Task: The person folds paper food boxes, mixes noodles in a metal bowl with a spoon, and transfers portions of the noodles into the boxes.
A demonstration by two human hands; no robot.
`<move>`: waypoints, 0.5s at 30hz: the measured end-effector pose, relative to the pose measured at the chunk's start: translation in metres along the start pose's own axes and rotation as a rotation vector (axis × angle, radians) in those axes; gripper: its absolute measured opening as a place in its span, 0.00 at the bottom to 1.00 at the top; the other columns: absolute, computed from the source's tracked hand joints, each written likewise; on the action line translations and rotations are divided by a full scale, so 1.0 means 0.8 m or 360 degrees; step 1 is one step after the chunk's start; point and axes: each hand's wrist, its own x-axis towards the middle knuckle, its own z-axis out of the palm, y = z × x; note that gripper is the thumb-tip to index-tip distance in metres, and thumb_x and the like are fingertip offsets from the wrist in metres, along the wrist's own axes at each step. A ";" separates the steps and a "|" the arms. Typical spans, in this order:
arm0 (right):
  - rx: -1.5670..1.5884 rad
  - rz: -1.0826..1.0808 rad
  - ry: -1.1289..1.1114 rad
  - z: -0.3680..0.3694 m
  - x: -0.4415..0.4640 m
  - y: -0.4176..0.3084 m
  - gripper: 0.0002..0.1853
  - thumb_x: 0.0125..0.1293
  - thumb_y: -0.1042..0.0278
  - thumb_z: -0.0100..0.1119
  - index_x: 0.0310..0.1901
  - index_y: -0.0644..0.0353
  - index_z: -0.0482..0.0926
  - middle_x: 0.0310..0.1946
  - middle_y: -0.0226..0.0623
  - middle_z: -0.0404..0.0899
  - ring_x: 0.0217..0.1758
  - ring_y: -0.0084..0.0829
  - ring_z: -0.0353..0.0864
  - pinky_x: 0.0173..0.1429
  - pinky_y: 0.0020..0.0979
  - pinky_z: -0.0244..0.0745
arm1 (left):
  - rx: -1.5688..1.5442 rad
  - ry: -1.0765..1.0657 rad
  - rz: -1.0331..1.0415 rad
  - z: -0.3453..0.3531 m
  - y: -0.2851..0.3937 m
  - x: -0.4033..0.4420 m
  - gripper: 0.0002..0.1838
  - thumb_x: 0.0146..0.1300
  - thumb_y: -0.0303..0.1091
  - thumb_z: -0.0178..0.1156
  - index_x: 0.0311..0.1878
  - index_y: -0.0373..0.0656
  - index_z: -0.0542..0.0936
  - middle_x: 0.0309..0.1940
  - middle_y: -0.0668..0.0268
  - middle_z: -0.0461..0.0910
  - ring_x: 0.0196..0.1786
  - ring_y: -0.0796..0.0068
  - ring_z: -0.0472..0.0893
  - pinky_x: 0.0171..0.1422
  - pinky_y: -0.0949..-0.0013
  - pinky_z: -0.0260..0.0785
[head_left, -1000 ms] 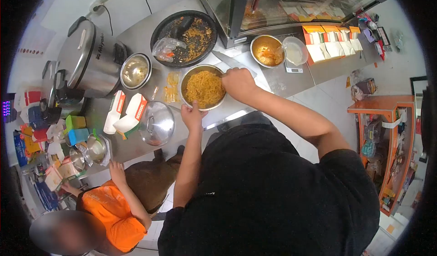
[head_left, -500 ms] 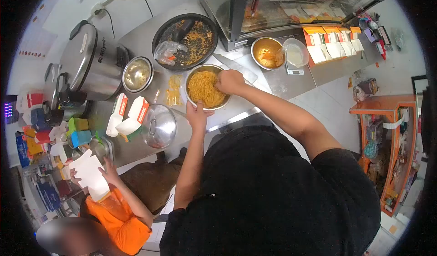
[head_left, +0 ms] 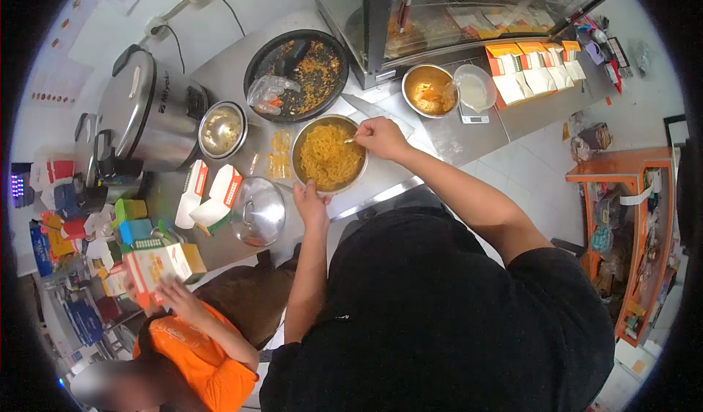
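Yellow-orange noodles (head_left: 326, 154) lie in a metal bowl (head_left: 359, 180) on the steel counter. My left hand (head_left: 313, 204) grips the near rim of the bowl, thumb on top. My right hand (head_left: 381, 137) is closed on a slim metal utensil (head_left: 350, 140) at the bowl's right rim. The utensil's tip reaches over the noodles; its kind cannot be made out. Flat clear sachets with yellow contents (head_left: 279, 154) lie left of the bowl. A knife (head_left: 373, 110) rests beyond it, partly behind my right hand.
A black pan (head_left: 322, 90) with crumbs and a plastic bag stands behind. Left are a smaller bowl (head_left: 222, 130), a large cooker (head_left: 157, 108), open cartons (head_left: 217, 201) and a clear lid (head_left: 258, 210). A co-worker in orange (head_left: 194, 350) holds a carton (head_left: 154, 269). Right stands another bowl (head_left: 429, 90).
My right hand has shifted slightly right and lower, and the utensil now shows above the noodles. My left hand stays at the rim. The co-worker's flat white carton is now turned and folded into shape.
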 end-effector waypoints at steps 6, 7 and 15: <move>0.0047 0.0018 0.0044 -0.068 -0.036 -0.042 0.10 0.59 0.58 0.69 0.33 0.55 0.89 0.32 0.37 0.90 0.36 0.38 0.89 0.46 0.38 0.83 | 0.0147 -0.0261 0.0040 0.025 0.054 -0.017 0.01 0.81 0.31 0.50 0.48 0.47 0.69 0.31 0.69 0.78 0.21 0.84 0.71 0.21 0.76 0.61; 0.0070 0.0019 0.0063 -0.080 -0.041 -0.040 0.10 0.58 0.58 0.69 0.33 0.56 0.89 0.32 0.37 0.90 0.36 0.37 0.89 0.45 0.37 0.83 | 0.0164 -0.0284 0.0034 0.032 0.055 -0.016 0.02 0.81 0.31 0.50 0.48 0.47 0.70 0.31 0.69 0.78 0.21 0.84 0.71 0.21 0.76 0.60; -0.0001 -0.0117 0.0336 -0.269 -0.084 -0.065 0.11 0.57 0.59 0.70 0.32 0.59 0.89 0.28 0.39 0.88 0.33 0.37 0.89 0.43 0.36 0.81 | 0.0325 -0.0532 -0.0052 0.178 0.061 -0.054 0.02 0.80 0.31 0.51 0.48 0.45 0.72 0.33 0.67 0.81 0.23 0.82 0.75 0.21 0.76 0.63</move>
